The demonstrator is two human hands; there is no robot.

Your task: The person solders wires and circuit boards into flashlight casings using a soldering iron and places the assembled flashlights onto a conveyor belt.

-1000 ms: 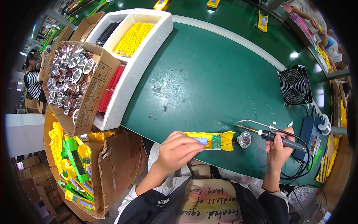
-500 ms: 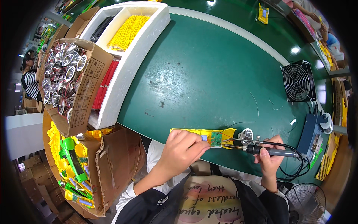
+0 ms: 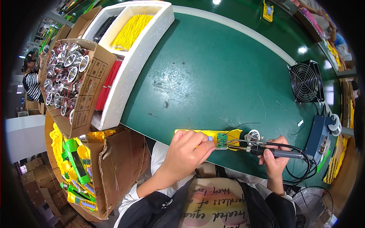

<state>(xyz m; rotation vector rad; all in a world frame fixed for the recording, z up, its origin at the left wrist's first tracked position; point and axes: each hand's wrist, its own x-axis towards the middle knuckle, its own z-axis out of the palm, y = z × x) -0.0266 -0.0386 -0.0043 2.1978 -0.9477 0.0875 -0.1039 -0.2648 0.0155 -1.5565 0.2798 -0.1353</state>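
Note:
A yellow plastic housing (image 3: 234,134) lies near the front edge of the table. Inside it sit a small green circuit board (image 3: 222,140) and a blue cylindrical cell (image 3: 210,138). My left hand (image 3: 187,150) is closed over the left part of the housing, its fingertips beside the cell; any wire between them is hidden. My right hand (image 3: 274,156) grips a soldering iron (image 3: 283,153) with a thin metal feed tube alongside. The iron's tip points left, at the board's right side. Just beyond the iron stands a silver reflector cup (image 3: 252,136).
At left, a white foam box (image 3: 146,49) holds yellow, black and red wires. A carton (image 3: 89,91) of reflectors leans there, above a carton (image 3: 121,163) of yellow and green housings. At right stand a black fan (image 3: 305,81), a blue soldering unit (image 3: 316,133) and a solder spool (image 3: 334,125).
Both hands, the housing and the iron keep nearly the same places. The whole view has shifted very slightly.

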